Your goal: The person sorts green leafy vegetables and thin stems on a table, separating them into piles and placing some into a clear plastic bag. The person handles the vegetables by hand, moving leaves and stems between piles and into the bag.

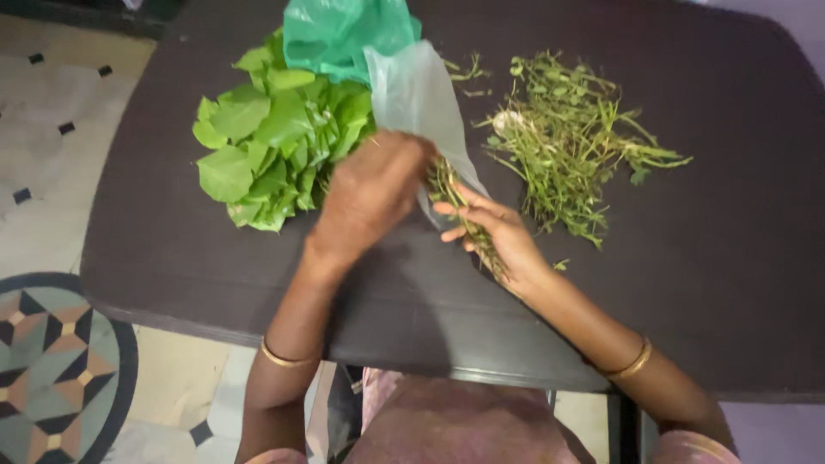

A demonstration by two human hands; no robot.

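The left hand [371,198], blurred, hides its own fingers, so its grip cannot be told. At its 3 o'clock, the right hand [498,234] closes around a bunch of stems [455,202]. Beyond lie leaves [275,137] at 11 o'clock, a half-cut-off bag [378,51], and sprigs [567,142] at 1.

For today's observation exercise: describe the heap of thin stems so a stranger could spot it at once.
Start at the dark table. Right of the right hand lies the heap of thin stems. It is wiry and twiggy, unlike the pile of broad leaves on the left.
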